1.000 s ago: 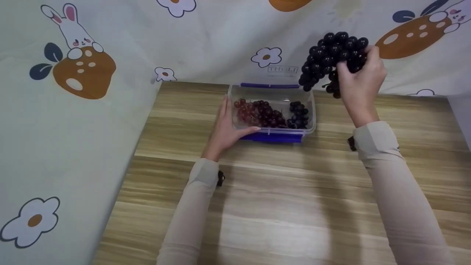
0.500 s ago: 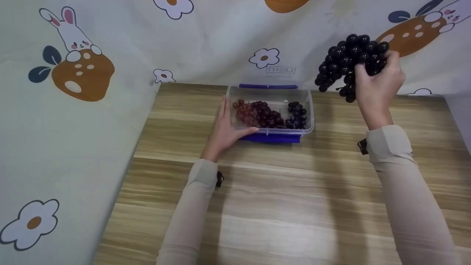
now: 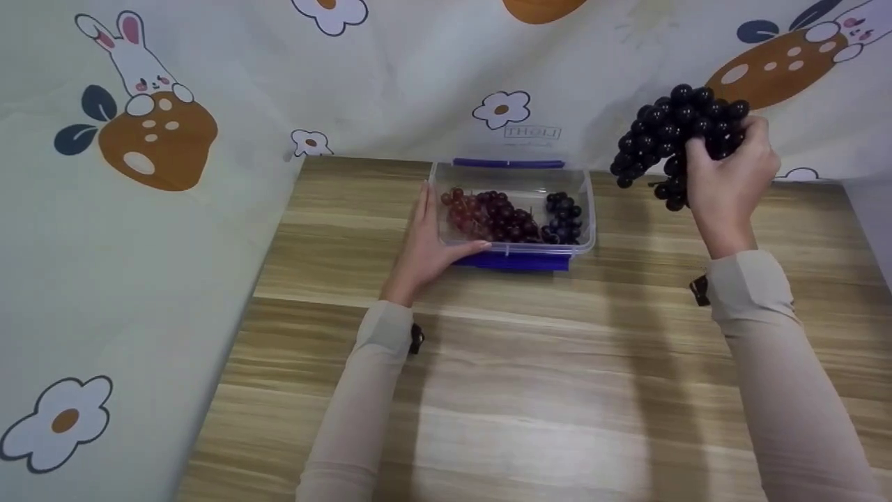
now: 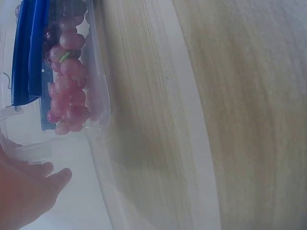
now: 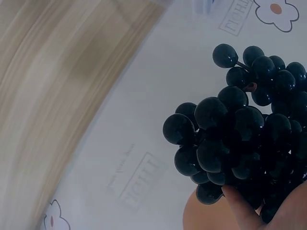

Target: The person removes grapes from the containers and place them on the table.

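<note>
Up at the right, in front of the patterned backdrop, my right hand (image 3: 730, 187) grips a large bunch of black grapes (image 3: 669, 132), raised above the table. Glossy round berries fill much of the right wrist view, with the thumb pressed against the bunch (image 5: 230, 139). My left hand (image 3: 421, 244) rests against the left side and front of a clear plastic container (image 3: 591, 209), its fingers nearly straight. Inside lie red grapes (image 3: 468, 213), dark red grapes (image 3: 505, 216) and a small dark bunch (image 3: 563, 217). The left wrist view shows pinkish grapes (image 4: 69, 91) through the container's wall.
Blue latches (image 3: 512, 262) stick out from the container's front and back edges. The wood-grain table (image 3: 529, 390) extends toward me. A backdrop (image 3: 404, 84) printed with rabbits and flowers rises behind the container and along the left.
My right hand has carried the black grapes to the right, away from above the container, then slightly lower. The left hand and container keep their places.
</note>
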The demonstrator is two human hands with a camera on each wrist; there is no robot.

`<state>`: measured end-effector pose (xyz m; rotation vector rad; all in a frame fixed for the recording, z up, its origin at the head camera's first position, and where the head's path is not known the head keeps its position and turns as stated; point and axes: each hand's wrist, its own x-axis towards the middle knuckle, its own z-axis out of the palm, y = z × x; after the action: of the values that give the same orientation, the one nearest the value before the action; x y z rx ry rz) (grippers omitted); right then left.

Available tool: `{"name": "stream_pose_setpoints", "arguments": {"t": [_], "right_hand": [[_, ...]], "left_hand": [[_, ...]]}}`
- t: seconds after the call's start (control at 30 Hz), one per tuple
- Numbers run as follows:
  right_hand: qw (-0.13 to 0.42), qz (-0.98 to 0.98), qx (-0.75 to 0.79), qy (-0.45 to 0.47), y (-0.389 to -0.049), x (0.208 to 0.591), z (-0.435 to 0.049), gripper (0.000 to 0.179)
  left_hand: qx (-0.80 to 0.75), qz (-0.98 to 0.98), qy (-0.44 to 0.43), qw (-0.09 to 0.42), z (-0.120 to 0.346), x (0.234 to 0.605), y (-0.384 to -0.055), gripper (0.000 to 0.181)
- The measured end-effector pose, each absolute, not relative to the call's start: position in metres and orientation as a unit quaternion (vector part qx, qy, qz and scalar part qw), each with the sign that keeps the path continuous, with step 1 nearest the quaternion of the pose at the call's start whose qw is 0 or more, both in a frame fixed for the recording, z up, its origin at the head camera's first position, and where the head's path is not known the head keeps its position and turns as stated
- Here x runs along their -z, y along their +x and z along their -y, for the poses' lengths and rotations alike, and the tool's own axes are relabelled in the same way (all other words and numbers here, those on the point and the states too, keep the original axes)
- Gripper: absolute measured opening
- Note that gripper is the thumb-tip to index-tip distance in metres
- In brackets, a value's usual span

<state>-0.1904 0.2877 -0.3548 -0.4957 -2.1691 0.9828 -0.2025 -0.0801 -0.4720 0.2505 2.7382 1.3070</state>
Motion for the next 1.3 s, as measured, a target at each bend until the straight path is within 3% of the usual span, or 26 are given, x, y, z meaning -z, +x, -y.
{"name": "stream_pose_setpoints", "arguments": {"t": [0.63, 0.93, 1.3], "right_hand": [[0.318, 0.853, -0.354, -0.214, -0.172, 0.394, -0.297, 0.036], [0.241, 0.868, -0.359, -0.246, -0.162, 0.411, -0.3, 0.042], [0.218, 0.877, -0.359, -0.235, -0.15, 0.432, -0.3, 0.042]], "left_hand": [[-0.421, -0.902, 0.078, 0.051, 0.081, 0.469, -0.2, 0.147], [-0.421, -0.902, 0.086, 0.042, 0.08, 0.471, -0.201, 0.146], [-0.419, -0.903, 0.084, 0.045, 0.081, 0.472, -0.202, 0.147]]}}
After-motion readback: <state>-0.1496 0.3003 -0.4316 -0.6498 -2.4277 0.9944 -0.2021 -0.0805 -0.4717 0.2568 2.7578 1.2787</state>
